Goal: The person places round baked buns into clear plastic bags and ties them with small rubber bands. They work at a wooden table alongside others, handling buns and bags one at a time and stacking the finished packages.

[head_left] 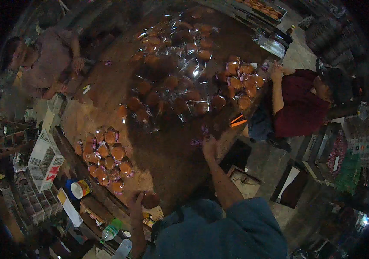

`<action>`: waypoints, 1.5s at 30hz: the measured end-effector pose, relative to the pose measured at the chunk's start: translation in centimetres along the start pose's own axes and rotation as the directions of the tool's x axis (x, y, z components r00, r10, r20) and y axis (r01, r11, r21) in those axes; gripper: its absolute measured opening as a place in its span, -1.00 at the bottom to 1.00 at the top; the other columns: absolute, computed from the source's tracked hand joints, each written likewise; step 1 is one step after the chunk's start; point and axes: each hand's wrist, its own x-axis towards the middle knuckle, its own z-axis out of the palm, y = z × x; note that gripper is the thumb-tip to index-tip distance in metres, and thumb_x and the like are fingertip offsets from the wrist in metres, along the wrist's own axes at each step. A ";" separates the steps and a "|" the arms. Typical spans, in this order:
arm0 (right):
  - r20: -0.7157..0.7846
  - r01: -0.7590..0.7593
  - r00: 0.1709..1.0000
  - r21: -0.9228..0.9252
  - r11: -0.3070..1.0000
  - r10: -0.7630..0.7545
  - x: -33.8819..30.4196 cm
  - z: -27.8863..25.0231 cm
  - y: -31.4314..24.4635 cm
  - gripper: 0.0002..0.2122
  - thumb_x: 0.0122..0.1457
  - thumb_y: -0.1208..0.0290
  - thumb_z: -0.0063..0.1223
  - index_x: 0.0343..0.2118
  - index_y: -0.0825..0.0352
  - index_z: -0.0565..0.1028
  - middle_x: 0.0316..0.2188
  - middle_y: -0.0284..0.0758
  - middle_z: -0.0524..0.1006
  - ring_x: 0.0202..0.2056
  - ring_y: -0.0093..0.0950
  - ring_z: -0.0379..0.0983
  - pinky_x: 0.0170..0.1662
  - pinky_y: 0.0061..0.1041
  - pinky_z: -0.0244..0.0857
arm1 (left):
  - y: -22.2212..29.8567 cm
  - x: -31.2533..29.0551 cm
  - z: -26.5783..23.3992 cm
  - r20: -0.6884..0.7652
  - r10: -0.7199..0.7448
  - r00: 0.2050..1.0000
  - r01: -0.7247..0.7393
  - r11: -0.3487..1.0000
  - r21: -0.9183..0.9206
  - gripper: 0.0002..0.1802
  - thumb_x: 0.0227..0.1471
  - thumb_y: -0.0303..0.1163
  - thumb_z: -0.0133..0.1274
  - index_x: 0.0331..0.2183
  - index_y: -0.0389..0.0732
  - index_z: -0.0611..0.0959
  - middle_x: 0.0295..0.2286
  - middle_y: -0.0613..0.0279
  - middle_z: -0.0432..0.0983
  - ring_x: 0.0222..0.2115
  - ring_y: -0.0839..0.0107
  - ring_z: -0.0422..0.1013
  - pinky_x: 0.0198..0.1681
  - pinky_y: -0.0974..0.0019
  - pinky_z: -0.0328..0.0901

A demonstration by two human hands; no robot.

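My left hand point(137, 203) is at the table's near edge, its fingers closed against the side of a round brown bun point(151, 200). Whether that bun is wrapped is too dark to tell. My right hand point(210, 146) is farther forward over the dark tabletop point(167, 151), fingers curled, beside a small bunch of purple ties point(196, 142). What its fingertips hold is hidden. Left of centre lies a cluster of wrapped buns point(109, 151) in clear plastic with purple ties. Many loosely bagged buns point(180, 103) spread over the middle and far part of the table.
A co-worker in dark red point(301, 99) sits at the right by another pile of wrapped buns point(242, 82); another person point(48, 60) is at the far left. Orange-handled scissors point(238, 121) lie at the right edge. A white crate point(44, 162) and bucket point(81, 189) stand left.
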 end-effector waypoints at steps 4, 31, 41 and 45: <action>-0.213 0.130 0.960 -0.235 0.963 -0.181 3.8 1.7 1.0 -0.51 0.18 0.25 0.24 0.10 0.43 0.44 0.06 0.09 0.49 0.05 -0.01 0.46 0.08 -0.13 0.35 | -0.1 -0.7 -2.0 -0.034 -0.029 0.999 0.032 0.996 0.084 -0.81 0.14 -0.39 0.17 -0.22 -0.26 0.69 -0.33 0.28 0.60 -0.31 0.44 0.49 -0.19 0.32 0.37; 0.517 0.446 0.567 0.463 0.766 -0.642 -28.2 -13.4 -21.8 -0.81 0.18 0.42 0.27 -0.20 0.39 0.61 -0.38 -0.37 0.60 -0.34 -0.50 0.53 -0.24 -0.47 0.40 | 9.0 -7.5 1.8 0.153 0.368 0.917 -0.323 0.911 -0.256 -0.73 0.14 -0.46 0.20 -0.11 -0.31 0.71 -0.19 0.16 0.67 -0.14 0.45 0.55 -0.05 0.36 0.43; 0.291 0.773 0.422 0.380 0.508 -0.859 -33.0 -12.8 -22.3 -0.92 0.13 0.59 0.22 -0.31 0.39 0.59 -0.37 -0.21 0.56 -0.34 -0.32 0.54 -0.25 -0.39 0.38 | 7.4 -10.2 -0.5 0.013 0.358 0.934 -0.332 0.879 -0.343 -0.82 0.11 -0.51 0.23 -0.20 -0.29 0.72 -0.26 0.21 0.69 -0.22 0.48 0.57 -0.11 0.36 0.45; 0.328 0.764 0.490 0.285 0.579 -0.808 -34.2 -13.3 -22.7 -0.93 0.11 0.60 0.23 -0.35 0.39 0.58 -0.37 -0.24 0.53 -0.30 -0.32 0.53 -0.22 -0.40 0.38 | 7.0 -10.0 -1.3 0.017 0.398 0.917 -0.381 0.888 -0.259 -0.81 0.10 -0.50 0.24 -0.20 -0.29 0.72 -0.29 0.20 0.70 -0.25 0.49 0.58 -0.14 0.35 0.47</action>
